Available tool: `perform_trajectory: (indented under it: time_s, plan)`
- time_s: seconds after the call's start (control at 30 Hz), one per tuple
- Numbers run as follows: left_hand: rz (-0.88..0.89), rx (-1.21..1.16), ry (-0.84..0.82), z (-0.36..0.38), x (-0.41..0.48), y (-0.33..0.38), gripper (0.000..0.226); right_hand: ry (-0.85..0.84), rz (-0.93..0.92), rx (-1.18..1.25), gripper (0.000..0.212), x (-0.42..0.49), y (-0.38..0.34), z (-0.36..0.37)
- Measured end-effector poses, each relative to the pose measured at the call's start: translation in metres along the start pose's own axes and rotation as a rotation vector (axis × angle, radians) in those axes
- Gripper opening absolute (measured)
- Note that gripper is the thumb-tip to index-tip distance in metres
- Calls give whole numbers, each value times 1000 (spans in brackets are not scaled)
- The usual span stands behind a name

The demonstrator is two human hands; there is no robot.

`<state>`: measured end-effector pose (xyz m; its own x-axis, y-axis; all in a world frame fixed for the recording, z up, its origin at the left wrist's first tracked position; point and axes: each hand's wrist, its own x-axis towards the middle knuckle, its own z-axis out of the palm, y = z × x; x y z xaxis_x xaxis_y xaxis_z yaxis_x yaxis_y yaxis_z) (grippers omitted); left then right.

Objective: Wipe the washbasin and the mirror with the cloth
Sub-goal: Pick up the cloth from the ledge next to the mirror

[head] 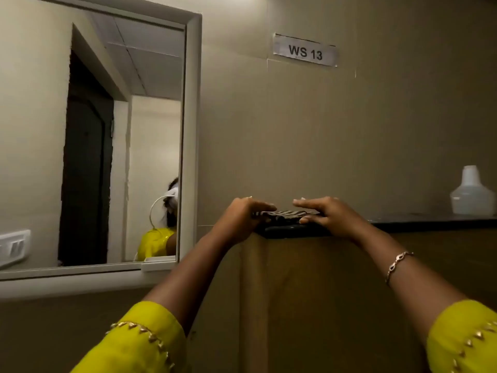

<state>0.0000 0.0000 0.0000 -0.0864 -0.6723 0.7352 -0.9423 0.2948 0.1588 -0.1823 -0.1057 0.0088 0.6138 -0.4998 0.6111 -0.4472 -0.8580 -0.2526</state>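
the cloth [285,213], a striped one, is lying on the near end of a dark ledge [430,220] that tops a tiled half wall, just right of the mirror [107,130]. it's held from both ends. the left hand [242,215] is set on the cloth's left end with its fingers curled down over it, so that grip is clamped on the cloth, though the thumb is hidden. the right hand [332,215] is on the other end, with its fingers laid fairly straight across the top and the thumb tucked in at the near edge, so the cloth is pinched between them. the fingertips of the two hands are nearly met over the middle.

a thin bracelet [396,265] is worn on the right wrist, and yellow sleeves with gold trim are seen on both arms. a pale plastic bottle [472,192] is stood upright further right along the ledge, well apart from the hands. a paper label [305,51] reading "ws 13" is stuck on the wall above. a dark doorway is reflected in the mirror.
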Motion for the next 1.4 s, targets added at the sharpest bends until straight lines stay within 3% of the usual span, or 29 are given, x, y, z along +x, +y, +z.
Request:
perform_trajectory:
  time_s: [0.23,0.43,0.57,0.7,0.87,1.1,1.4]
  plan:
    - [25,54,-47,4,13,3,22,-31,-14,17,25,11,10,3]
    - [-92,-20,159,13,19,7,18,-42,-22,43,33,6,12,-2]
    - [-206,-28,246,16,22,9,17,34,-18,-75,30,7,9,0]
    - [-257,124,347,16,22,15,17,242,-13,-183,22,13,-1,4]
    - [-249,87,471,0,19,21,16,372,-39,-35,19,27,-26,0]
    - [-190,-113,591,-46,2,28,12,529,-238,78,24,29,-71,-10]
    - [-227,-17,578,-105,-52,26,13,407,-352,252,19,22,-131,6]
